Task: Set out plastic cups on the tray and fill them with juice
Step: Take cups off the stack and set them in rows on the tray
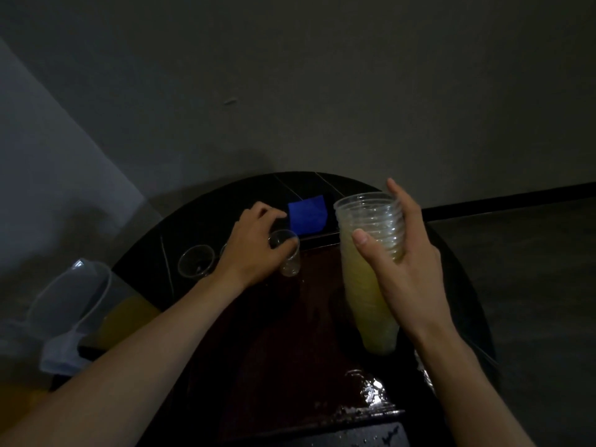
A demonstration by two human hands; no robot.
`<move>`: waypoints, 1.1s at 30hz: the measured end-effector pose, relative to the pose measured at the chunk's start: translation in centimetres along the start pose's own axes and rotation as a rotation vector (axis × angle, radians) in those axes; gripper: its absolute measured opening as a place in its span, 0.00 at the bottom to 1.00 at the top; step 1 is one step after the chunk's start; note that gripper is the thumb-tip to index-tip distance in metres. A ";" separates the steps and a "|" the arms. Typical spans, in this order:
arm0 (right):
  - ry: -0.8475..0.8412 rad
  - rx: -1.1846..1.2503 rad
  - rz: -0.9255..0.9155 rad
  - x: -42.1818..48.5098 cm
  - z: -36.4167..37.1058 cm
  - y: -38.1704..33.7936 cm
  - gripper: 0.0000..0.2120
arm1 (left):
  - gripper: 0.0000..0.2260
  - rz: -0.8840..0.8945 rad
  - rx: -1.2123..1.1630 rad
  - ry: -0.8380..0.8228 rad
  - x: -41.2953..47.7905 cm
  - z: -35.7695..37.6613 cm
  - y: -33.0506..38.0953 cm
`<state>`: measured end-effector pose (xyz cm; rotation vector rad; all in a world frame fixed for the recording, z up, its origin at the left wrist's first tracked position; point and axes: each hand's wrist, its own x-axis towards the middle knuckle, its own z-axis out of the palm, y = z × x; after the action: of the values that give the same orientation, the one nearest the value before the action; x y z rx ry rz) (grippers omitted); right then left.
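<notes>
My right hand [403, 269] grips a tall stack of clear plastic cups [371, 279], held tilted above the dark reddish tray [290, 333]. My left hand [254, 246] holds a single clear cup [290, 259] by its rim, at the far end of the tray. Another empty clear cup [196, 261] stands to the left of that hand, and the edge of one more shows behind the wrist. A clear pitcher [80, 304] with yellow juice in it stands at the far left.
A blue cloth [306, 214] lies at the back of the round dark table [461, 285]. Wet glints show on the tray's near right edge [371, 391]. A grey wall rises behind the table. The scene is dim.
</notes>
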<state>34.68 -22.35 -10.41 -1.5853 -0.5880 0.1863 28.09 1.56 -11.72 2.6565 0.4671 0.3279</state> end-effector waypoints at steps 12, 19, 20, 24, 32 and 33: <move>-0.032 -0.023 0.034 0.1 -0.5 -0.2 0.42 | 0.25 0.157 -0.374 -0.301 3.7 -4.6 11.0; -0.059 -0.005 0.044 0.3 -0.4 -0.2 0.41 | 0.24 0.122 -0.244 -0.364 4.9 -5.1 12.0; -0.052 -0.011 0.039 0.3 -0.5 -0.1 0.40 | 0.25 0.110 -0.229 -0.360 4.9 -5.1 12.2; -0.027 -0.032 0.037 0.4 -0.8 0.1 0.38 | 0.27 0.096 -0.256 -0.278 5.2 -5.3 12.4; 0.130 -0.024 0.113 0.7 -3.0 0.3 0.37 | 0.15 -0.003 -0.539 0.004 7.5 -7.0 8.6; 0.156 -0.022 0.119 0.7 -3.3 0.2 0.37 | 0.17 -0.023 -0.463 -0.012 7.5 -6.3 8.0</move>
<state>36.87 -24.87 -10.10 -1.6404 -0.3761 0.1439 35.22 -0.20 -1.45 2.2009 0.3648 0.3632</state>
